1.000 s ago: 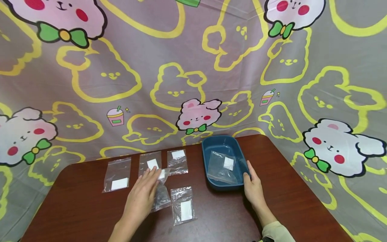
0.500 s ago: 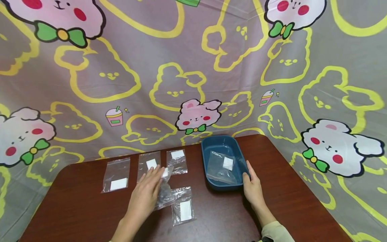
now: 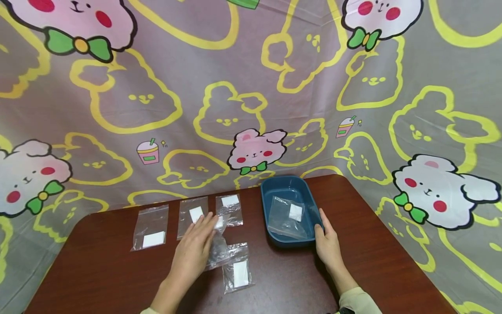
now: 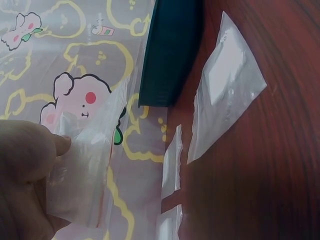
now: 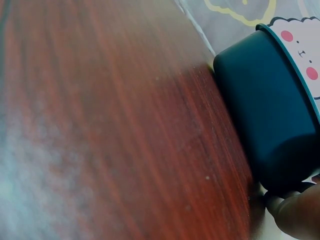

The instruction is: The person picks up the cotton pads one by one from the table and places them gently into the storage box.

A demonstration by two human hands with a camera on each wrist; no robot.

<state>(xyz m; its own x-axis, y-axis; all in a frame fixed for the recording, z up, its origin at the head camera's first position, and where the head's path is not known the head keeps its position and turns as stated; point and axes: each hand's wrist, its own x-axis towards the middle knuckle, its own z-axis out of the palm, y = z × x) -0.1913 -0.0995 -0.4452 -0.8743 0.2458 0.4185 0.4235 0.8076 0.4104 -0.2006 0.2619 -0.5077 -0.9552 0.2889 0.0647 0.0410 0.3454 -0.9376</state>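
My left hand (image 3: 192, 250) pinches a clear zip-lock bag (image 3: 218, 252) with a white piece in it, lifted above the table. In the left wrist view, that bag (image 4: 82, 175) hangs between thumb and fingers. My right hand (image 3: 328, 246) holds the blue plastic tub (image 3: 284, 190) at its near right corner, thumb at the rim and fingers along the outer wall. Inside the tub lies another clear zip-lock bag (image 3: 282, 216) with a white piece. The right wrist view shows the tub's outer wall (image 5: 265, 95) and fingers low against it.
Several more zip-lock bags with white pieces lie on the brown table (image 3: 294, 283): one at the left (image 3: 150, 220), one at the back (image 3: 188, 206), one near the tub (image 3: 233, 213), one in front (image 3: 240, 272). A patterned cloth (image 3: 306, 109) hangs behind.
My left hand has moved a little to the right with the zip-lock bag, which now overlaps the front bag in the head view. The right hand and the tub have stayed in place.
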